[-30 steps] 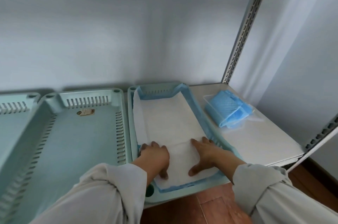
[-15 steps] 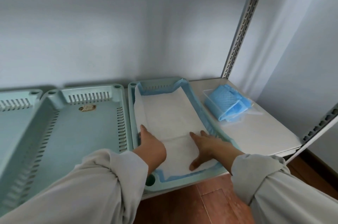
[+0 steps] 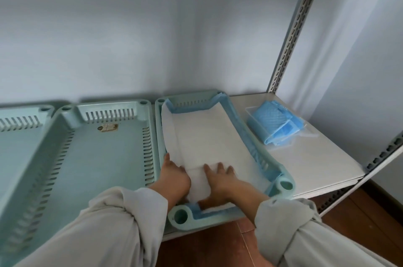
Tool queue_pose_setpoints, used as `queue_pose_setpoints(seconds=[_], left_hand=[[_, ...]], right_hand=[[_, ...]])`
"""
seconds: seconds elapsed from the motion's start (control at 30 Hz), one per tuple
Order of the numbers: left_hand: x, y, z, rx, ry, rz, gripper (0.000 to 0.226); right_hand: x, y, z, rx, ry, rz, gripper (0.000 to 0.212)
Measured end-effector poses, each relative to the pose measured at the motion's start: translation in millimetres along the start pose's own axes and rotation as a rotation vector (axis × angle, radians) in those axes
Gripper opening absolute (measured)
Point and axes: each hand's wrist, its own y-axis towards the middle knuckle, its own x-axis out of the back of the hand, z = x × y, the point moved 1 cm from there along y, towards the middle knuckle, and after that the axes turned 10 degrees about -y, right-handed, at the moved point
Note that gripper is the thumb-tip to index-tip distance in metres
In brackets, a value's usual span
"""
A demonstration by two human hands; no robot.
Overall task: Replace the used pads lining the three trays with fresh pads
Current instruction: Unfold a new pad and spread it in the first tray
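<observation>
Three pale green trays stand side by side on the shelf. The right tray (image 3: pixel 285 186) holds a white pad with blue edges (image 3: pixel 209 136), spread along its floor and up its walls. My left hand (image 3: pixel 172 175) presses the pad at the tray's near left wall, fingers straight. My right hand (image 3: pixel 222 177) lies flat on the pad's near middle. The middle tray (image 3: pixel 91 153) is bare inside, with a small sticker near its far end. Only a corner of the left tray (image 3: pixel 15 136) shows.
A clear bag of folded blue pads (image 3: pixel 274 125) lies on the white shelf (image 3: pixel 316 162) right of the trays. A perforated metal upright (image 3: pixel 292 33) stands at the back right. Wooden floor (image 3: pixel 218 247) shows below the shelf's front edge.
My left hand shifted from flat on the pad to the tray's left wall. My right hand slid slightly left toward the pad's middle.
</observation>
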Motion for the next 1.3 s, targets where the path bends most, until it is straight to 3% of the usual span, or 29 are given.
queue_pose_setpoints(seconds=[0.1,0.23,0.33,0.4,0.47,0.53,0.6,0.73,0.87,1.0,1.1,1.17,1.23,1.3], left_hand=[[2.8,0.8,3.2,0.045,0.070,0.054,0.083],[8.2,-3.0,-3.8,0.045,0.190,0.112,0.076],[25.5,-2.2,-3.7,-0.005,0.143,0.177,0.082],[40.4,6.9,3.6,0.012,0.040,0.055,0.066],[45.7,17.3,9.8,0.005,-0.049,-0.141,0.044],[40.2,27.2,15.0,0.024,-0.089,-0.195,0.053],[26.0,39.3,22.3,0.079,-0.090,-0.147,0.072],[8.7,59.3,35.1,0.072,-0.031,-0.127,0.100],[11.1,59.4,31.7,0.009,-0.063,-0.148,0.100],[15.6,56.5,34.0,-0.015,-0.187,-0.209,0.088],[14.8,59.6,40.2,0.003,-0.234,-0.338,0.050],[15.1,64.3,45.1,0.018,-0.167,-0.382,0.039],[16.7,70.1,49.4,0.040,-0.056,-0.335,0.060],[19.8,76.0,53.9,0.089,0.023,-0.241,0.085]], right_hand=[[-9.6,-4.1,5.6,-0.038,0.012,0.044,0.119],[-7.7,-5.0,0.2,-0.022,-0.015,0.099,0.121],[6.9,4.7,-0.8,-0.034,-0.082,0.012,0.096],[17.8,16.9,-0.8,0.004,-0.112,-0.195,0.067],[21.6,28.7,2.4,0.132,-0.113,-0.294,0.059],[19.9,38.8,5.4,0.227,-0.116,-0.268,0.063],[14.9,48.6,-0.2,0.230,-0.122,-0.229,0.070],[4.1,63.1,-40.2,0.021,-0.047,-0.235,0.083],[4.2,68.3,-64.8,-0.182,0.047,-0.245,0.091],[22.4,75.3,-31.0,-0.002,-0.075,-0.326,0.077],[23.7,80.5,-14.0,0.152,-0.128,-0.273,0.070],[18.3,83.8,-23.3,0.113,-0.099,-0.267,0.076],[15.7,85.1,-40.2,-0.042,-0.036,-0.286,0.088],[17.9,85.9,-48.1,-0.135,0.002,-0.267,0.085]])
